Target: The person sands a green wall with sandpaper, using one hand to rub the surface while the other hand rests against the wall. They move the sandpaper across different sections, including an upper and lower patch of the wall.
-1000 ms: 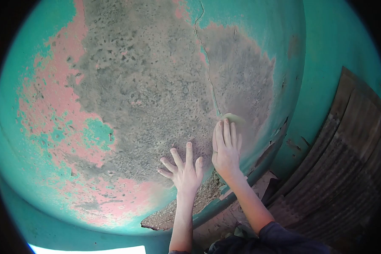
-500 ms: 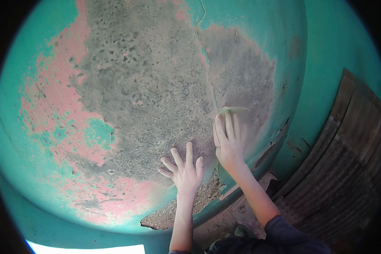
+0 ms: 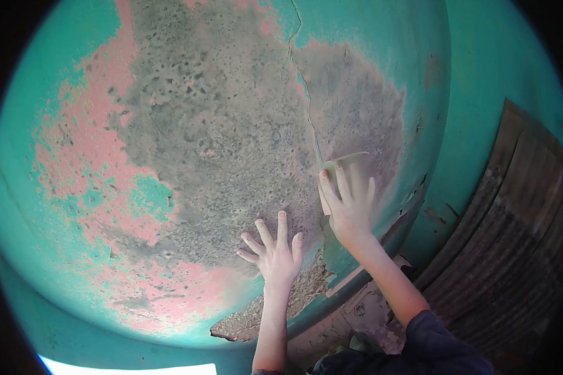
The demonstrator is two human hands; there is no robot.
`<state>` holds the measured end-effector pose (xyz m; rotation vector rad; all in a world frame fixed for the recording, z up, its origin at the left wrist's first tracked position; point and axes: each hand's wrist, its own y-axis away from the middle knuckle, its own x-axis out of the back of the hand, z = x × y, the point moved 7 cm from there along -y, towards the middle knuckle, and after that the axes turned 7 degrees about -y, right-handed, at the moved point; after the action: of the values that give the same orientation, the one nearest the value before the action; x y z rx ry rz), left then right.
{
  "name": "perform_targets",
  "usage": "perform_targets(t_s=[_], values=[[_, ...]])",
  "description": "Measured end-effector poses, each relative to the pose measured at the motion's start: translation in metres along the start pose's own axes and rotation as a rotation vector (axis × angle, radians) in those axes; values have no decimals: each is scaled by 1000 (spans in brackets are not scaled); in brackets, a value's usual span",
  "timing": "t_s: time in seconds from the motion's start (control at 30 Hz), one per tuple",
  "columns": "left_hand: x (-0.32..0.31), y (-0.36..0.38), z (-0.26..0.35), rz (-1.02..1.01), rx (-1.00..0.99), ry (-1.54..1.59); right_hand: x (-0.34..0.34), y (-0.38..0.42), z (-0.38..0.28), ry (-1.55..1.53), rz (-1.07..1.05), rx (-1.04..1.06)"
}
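Observation:
A large rounded green surface (image 3: 356, 81) has a worn grey patch (image 3: 219, 125) with pink edges, and a thin crack runs down it. My left hand (image 3: 277, 255) rests on the lower part of the grey patch, fingers spread, holding nothing. To its right, my right hand (image 3: 349, 206) presses a pale, thin sheet (image 3: 355, 159) flat against the surface beside the lower end of the crack. The sheet's upper edge stands out above the fingers; the palm hides much of it.
Corrugated brown sheets (image 3: 513, 219) lean at the right against a green wall (image 3: 500, 56). Broken, flaking plaster (image 3: 266, 312) lies along the rounded surface's lower edge. A bright white area (image 3: 131, 369) shows at the bottom left.
My right hand has shifted slightly to the right with the pale sheet, whose edge now stands a little higher. My left hand remains on the surface, almost in the same place.

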<state>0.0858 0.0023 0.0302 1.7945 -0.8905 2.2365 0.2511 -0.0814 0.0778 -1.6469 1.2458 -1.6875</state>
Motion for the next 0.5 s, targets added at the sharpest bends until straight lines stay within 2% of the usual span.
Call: perform_targets(t_s=[0.07,0.13,0.23,0.37,0.43,0.5], values=[[-7,1,0,-13,-3,9,3,-1,1,2,11,3],[-4,2,2,245,-39,-91,7,-6,3,8,23,1],[-10,3,0,277,-52,-112,16,-23,7,64,48,13],[-2,2,1,251,-48,-82,8,-9,12,77,32,38],[1,2,3,23,-29,4,8,-9,11,54,37,44],[4,3,2,18,-28,12,12,-16,9,49,60,30]])
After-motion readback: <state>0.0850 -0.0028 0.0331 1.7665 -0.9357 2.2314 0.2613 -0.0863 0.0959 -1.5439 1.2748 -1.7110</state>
